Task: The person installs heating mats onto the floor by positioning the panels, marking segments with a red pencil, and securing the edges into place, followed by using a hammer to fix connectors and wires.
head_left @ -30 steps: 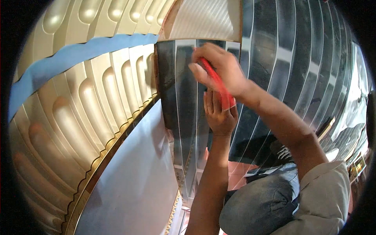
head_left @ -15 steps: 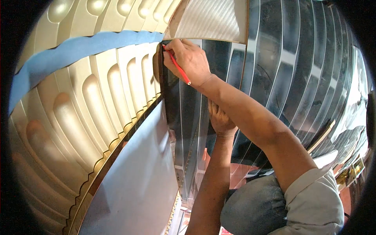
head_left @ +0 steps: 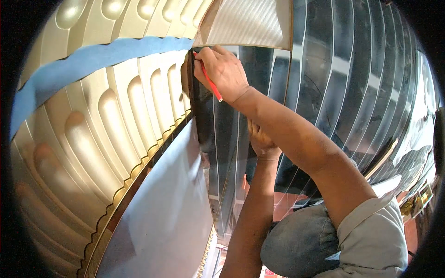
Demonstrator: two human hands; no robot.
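My right hand (head_left: pixel 223 72) is closed around a red pencil (head_left: pixel 212 85). Its upper end is at the left edge of a dark glossy panel (head_left: pixel 255 62), just below a pale corner piece (head_left: pixel 250 23); fingers partly hide the tip. Below my right forearm, my left hand (head_left: pixel 262 139) rests against the dark panel with its visible fingers stretched upward. The forearm covers some of those fingers. Immediately left of the pencil stands a gold fluted panel (head_left: pixel 116 116).
A blue strip (head_left: pixel 102 52) curves across the gold panel. Below it leans a pale bluish sheet (head_left: pixel 157 208) with a dark edge. Dark striped panels (head_left: pixel 361 74) fill the right. Rounded grey cloth (head_left: pixel 301 241) lies between my arms, and white crumpled sheeting (head_left: pixel 419 111) hangs far right.
The pencil's lower end has swung slightly left and down while my right hand stays at the same corner. My left hand is slightly more covered by the right forearm.
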